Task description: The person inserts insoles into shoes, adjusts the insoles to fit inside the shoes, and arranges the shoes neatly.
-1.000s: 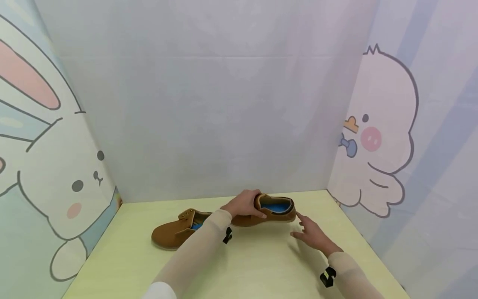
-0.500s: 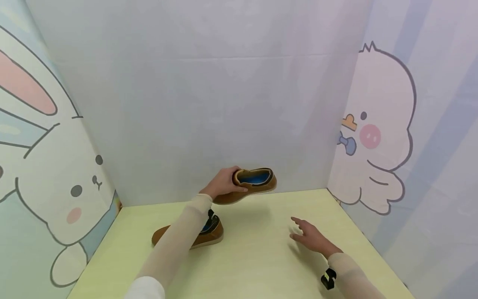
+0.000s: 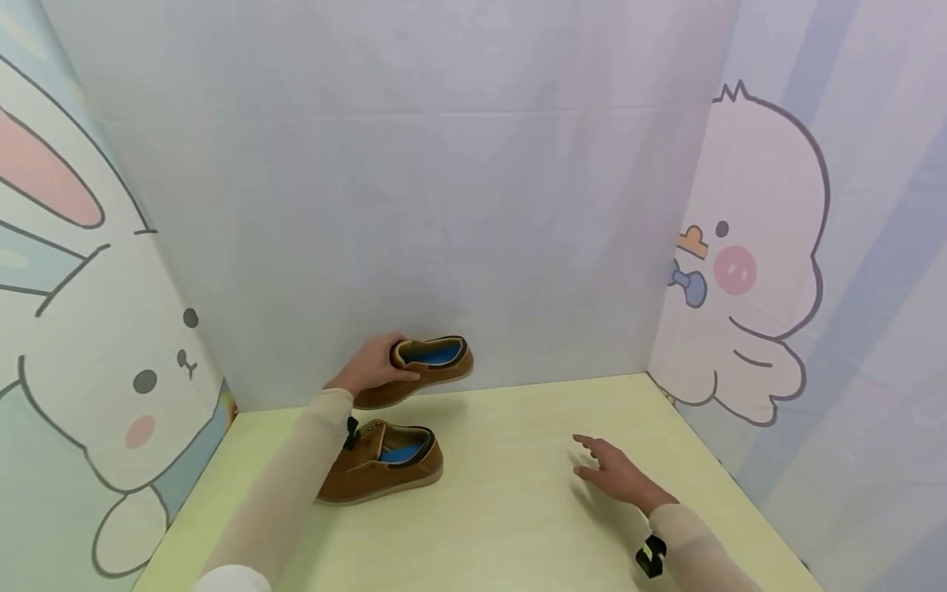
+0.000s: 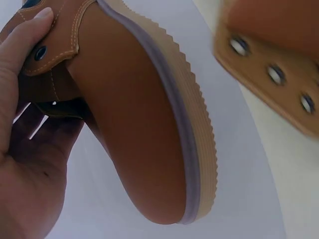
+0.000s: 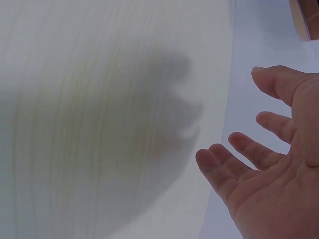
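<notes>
My left hand (image 3: 373, 364) grips a brown shoe (image 3: 438, 372) around its lacing flaps and holds it in the air near the back wall. In the left wrist view this held shoe (image 4: 129, 114) shows its toe, a serrated tan sole and eyelets, with the thumb pressed on a flap. A second brown shoe (image 3: 392, 477) with a blue insole rests on the table below, its toe partly hidden by my left forearm. Over the right part of the table hovers my right hand (image 3: 614, 471), fingers relaxed and holding nothing.
The pale yellow table (image 3: 518, 526) meets a plain grey back wall (image 3: 444, 205). Side walls carry a printed rabbit (image 3: 140, 427) on the left and a printed chick (image 3: 769, 214) on the right.
My left hand has lifted the shoe off the table and carried it leftward, above and behind the second shoe. The right hand has stayed nearly still, now apart from the shoe's heel.
</notes>
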Demonstrator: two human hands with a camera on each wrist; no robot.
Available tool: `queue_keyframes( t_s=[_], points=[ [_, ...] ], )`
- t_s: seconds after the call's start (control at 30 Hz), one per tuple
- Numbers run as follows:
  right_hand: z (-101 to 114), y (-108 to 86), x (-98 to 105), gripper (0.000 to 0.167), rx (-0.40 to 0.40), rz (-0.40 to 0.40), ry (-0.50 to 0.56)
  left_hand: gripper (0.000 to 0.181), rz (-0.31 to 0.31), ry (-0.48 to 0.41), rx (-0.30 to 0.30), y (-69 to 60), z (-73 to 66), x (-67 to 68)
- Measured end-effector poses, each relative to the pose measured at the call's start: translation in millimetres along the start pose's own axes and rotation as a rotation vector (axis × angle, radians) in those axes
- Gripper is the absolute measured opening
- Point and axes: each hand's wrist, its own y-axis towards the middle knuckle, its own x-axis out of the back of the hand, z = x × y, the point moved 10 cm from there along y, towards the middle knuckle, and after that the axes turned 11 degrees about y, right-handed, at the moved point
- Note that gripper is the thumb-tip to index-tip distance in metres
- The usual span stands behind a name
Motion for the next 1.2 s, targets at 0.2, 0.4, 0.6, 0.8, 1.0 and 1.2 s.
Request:
queue_keyframes(
  t_s=[0.2,0.4,0.6,0.8,1.0,1.2],
  points=[
    [7,-0.3,-1,0.059,0.016,0.002,-0.01,0.069,0.023,-0.008,0.023,-21.5,43.2,-4.3],
    [15,-1.1,-1,0.055,0.022,0.009,0.011,0.074,0.081,-0.021,0.059,-40.0,74.7,-17.9],
    [15,-3.2,0,0.054,0.006,0.001,0.011,0.07,0.128,-0.015,0.04,-51.2,93.6,-40.8],
    [13,-5.8,-3,0.053,-0.001,0.0,0.008,0.069,0.16,-0.038,0.028,-58.9,99.9,-60.5],
    [14,-6.1,-5,0.053,0.004,0.001,0.004,0.071,0.188,-0.016,0.024,-58.7,101.0,-72.8],
    [12,-6.4,-3,0.053,-0.005,-0.004,-0.003,0.063,0.21,-0.009,0.021,-57.5,95.3,-76.8]
  ],
)
